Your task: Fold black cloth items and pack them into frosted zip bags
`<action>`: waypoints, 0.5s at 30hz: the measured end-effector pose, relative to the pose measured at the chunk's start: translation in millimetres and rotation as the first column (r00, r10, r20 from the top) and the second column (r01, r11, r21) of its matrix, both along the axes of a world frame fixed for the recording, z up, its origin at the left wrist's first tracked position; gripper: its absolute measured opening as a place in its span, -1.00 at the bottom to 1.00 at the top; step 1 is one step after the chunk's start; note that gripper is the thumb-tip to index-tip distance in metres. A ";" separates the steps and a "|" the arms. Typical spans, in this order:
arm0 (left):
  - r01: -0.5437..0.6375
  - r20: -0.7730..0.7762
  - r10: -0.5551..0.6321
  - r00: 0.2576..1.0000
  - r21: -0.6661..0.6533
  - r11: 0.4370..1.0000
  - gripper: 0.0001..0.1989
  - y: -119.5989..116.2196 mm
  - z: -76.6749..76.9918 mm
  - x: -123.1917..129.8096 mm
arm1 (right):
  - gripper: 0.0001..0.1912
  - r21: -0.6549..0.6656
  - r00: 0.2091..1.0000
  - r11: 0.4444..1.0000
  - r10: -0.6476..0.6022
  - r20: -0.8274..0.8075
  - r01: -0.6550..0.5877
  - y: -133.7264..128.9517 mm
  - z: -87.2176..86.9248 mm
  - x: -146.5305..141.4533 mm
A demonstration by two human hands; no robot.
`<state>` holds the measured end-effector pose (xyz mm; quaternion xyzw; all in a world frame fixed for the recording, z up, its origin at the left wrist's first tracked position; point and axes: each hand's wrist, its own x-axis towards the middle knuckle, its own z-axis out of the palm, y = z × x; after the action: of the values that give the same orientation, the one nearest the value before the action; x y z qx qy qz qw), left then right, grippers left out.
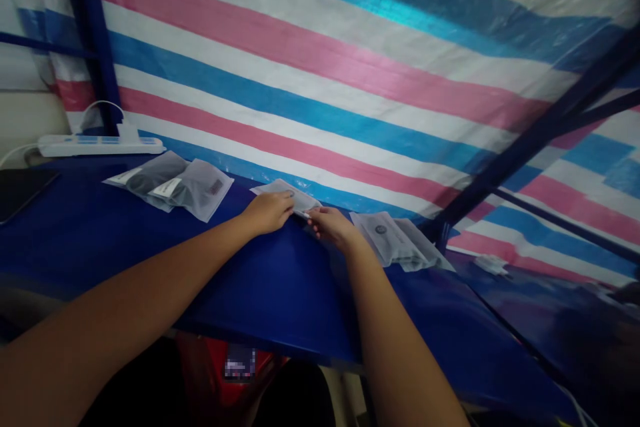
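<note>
Whitish and frosted, a flat plastic bag [304, 199] is pinched by the left hand [273, 212] and right hand [332, 224].

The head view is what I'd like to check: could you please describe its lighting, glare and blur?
Head view: dim overall, with deep shadow at lower right; head view: bright glare along an upper blue band of the striped sheet; head view: softness leaves print on the grey bags unreadable.

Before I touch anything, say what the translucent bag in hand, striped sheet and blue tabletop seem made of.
Pale translucent bag: likely soft plastic, matte and cloudy. Red, white and blue striped sheet: probably plastic tarpaulin, with glossy highlights and creases. Dark-blue tabletop: smooth with faint sheen; painted or laminate, unclear.
</note>
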<state>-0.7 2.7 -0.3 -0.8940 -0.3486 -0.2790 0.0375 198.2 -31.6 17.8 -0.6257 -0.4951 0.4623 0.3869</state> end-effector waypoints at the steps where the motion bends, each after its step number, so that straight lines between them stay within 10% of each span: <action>1: 0.004 0.002 -0.004 1.000 -0.004 1.000 -0.76 -0.2 0.1 0.0 | -0.83 0.002 1.000 1.000 0.000 -0.009 0.000 -0.2 0.1 0.0; 15: 0.113 0.033 -0.112 0.993 -0.017 0.993 -0.82 -13.8 6.5 7.7 | -0.77 0.165 0.998 0.985 -0.052 -0.020 0.055 10.4 -19.9 -20.1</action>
<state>7.0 -11.1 6.3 -0.9080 -0.3009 -0.2915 0.0075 178.0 -21.2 -2.1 -0.6009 -0.5118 0.4137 0.4536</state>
